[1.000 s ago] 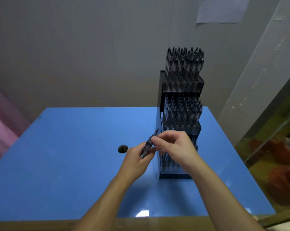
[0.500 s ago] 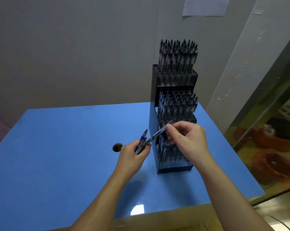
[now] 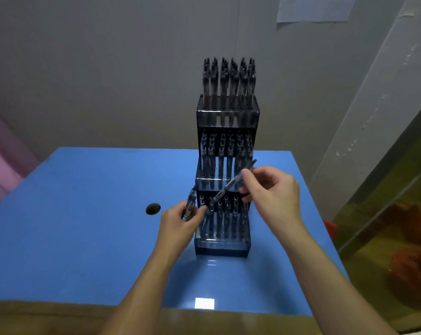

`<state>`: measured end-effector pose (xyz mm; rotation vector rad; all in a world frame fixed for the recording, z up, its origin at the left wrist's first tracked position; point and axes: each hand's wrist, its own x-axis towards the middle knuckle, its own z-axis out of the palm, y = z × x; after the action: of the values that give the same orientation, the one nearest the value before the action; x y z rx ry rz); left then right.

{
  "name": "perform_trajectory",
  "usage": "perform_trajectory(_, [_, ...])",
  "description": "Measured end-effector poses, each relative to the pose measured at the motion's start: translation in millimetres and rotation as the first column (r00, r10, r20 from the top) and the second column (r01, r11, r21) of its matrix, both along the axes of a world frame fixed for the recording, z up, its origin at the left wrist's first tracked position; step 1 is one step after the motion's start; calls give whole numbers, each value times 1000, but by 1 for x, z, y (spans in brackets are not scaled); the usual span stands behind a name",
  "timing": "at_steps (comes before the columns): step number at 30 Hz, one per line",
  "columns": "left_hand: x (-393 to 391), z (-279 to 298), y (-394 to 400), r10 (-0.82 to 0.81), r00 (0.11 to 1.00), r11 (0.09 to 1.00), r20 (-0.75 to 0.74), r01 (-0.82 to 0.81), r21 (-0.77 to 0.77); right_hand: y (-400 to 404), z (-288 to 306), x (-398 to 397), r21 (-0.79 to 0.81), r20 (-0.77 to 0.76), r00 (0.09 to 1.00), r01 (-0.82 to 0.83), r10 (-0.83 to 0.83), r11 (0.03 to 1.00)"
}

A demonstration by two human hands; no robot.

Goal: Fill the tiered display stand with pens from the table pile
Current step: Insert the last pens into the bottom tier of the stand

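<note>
**While both hands grip pens – stand at 12 o'clock**

Right hand (image 3: 274, 192) pinches a tilted pen (image 3: 231, 186) over the stand's (image 3: 226, 245) lowest tier. Left hand (image 3: 180, 221) – at 9 o'clock of the stand – curls round spare pens (image 3: 189, 206). Table (image 3: 71, 226) blue.

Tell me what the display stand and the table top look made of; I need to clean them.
Display stand: probably smooth plastic or acrylic, with a black frame and clear, glossy tier fronts, since the pens show through them. Table: a smooth blue surface, perhaps laminate or a painted board, semi-gloss, since it mirrors a bright patch of light near its front edge. What lies beneath the blue cannot be told.
</note>
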<state>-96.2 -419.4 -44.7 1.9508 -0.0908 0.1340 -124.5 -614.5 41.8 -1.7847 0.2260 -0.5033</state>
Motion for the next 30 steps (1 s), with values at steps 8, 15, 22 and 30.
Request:
perform_trajectory(8, [-27,3,-13,199,977,977,-80,-204,-55,-23,-18,-10,-11,-45,996,-84,83,996])
perform_trajectory(15, [-34,-5,6,150,975,976,-167,-173,-135,1,-43,-19,-214,-84,992,-106,90,971])
perform_trajectory(22, [-42,-14,20,43,984,969,-172,-83,-235,30,-60,-17,-297,-137,987,-118,80,948])
perform_trajectory(30, [-43,-11,23,-5,988,970,-154,-33,-241,49,-59,-13,-500,-286,957,-198,55,843])
